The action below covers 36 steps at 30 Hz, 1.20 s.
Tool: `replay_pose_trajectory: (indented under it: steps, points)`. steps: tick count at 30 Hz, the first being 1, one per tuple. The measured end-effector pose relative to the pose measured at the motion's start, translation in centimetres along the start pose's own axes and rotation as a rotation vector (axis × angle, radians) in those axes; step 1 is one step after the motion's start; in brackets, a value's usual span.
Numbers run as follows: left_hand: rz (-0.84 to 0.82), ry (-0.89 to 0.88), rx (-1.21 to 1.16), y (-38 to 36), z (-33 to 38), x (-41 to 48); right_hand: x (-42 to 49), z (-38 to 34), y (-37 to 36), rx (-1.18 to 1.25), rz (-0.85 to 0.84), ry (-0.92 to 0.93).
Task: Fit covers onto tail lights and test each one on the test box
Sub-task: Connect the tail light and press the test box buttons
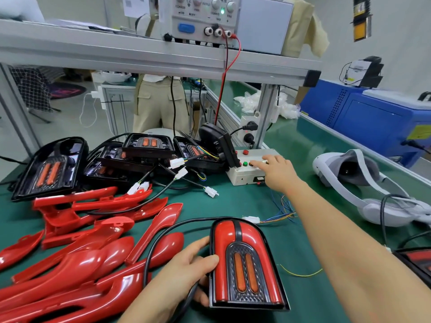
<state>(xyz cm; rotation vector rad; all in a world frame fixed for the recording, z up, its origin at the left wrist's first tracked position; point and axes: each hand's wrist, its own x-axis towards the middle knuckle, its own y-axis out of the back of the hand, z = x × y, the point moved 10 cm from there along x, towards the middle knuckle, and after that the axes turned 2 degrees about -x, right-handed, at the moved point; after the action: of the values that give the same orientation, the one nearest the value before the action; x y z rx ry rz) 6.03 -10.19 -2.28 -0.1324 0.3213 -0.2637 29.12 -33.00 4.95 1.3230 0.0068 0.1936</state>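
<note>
While the left hand [184, 269] grips the left edge of the covered tail light [247, 264], its digits curled round the rim, the right hand [274, 169] reaches forward to the test box [247, 178]. The right hand's fingers are stretched out straight, with their tips on the row of buttons on the box's top, just right of a green button [245, 163].

The covered tail light lies face up on the green table [291, 229], near the front edge, with its rounded end pointing away from the person. A black cable [163, 236] leaves that end, loops to the left and passes under the left hand. A white connector [251, 219] lies just beyond the light, with coloured wires running from it.

Loose red covers [93, 252] are heaped on the left of the table. Behind them, bare tail lights [149, 145] in black housings are stacked, and the nearest stack touches the test box's left side. A power supply [205, 17] stands on the shelf [140, 57] above, with a green lamp lit. A white headset [349, 176] rests on the table to the right, well apart from the test box.
</note>
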Motion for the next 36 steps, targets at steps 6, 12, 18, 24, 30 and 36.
replay_pose_trajectory:
  steps: [6, 12, 18, 24, 30, 36]
  points:
    - [-0.013, 0.015, 0.003, -0.1, -0.3, 0.1, 0.1, -0.3, 0.2, -0.049, 0.013, 0.005]
    - [-0.029, -0.001, -0.020, -0.1, -0.2, 0.4, 0.1, 1.1, -0.7, 0.096, 0.000, -0.049]
    - [-0.036, 0.013, -0.040, -0.2, -0.3, 0.4, -1.8, 7.6, -2.7, 0.206, 0.022, -0.278]
    - [-0.015, 0.003, -0.029, -0.1, 0.0, 0.5, -2.0, 9.4, -3.3, 0.183, 0.002, -0.302]
    - [-0.004, 0.013, -0.039, -0.1, 0.0, 0.4, -0.8, 8.3, -2.5, 0.071, -0.054, -0.251]
    - [-0.010, 0.014, -0.038, 0.0, -0.1, 0.2, -0.3, 8.0, -2.4, 0.006, -0.133, -0.229]
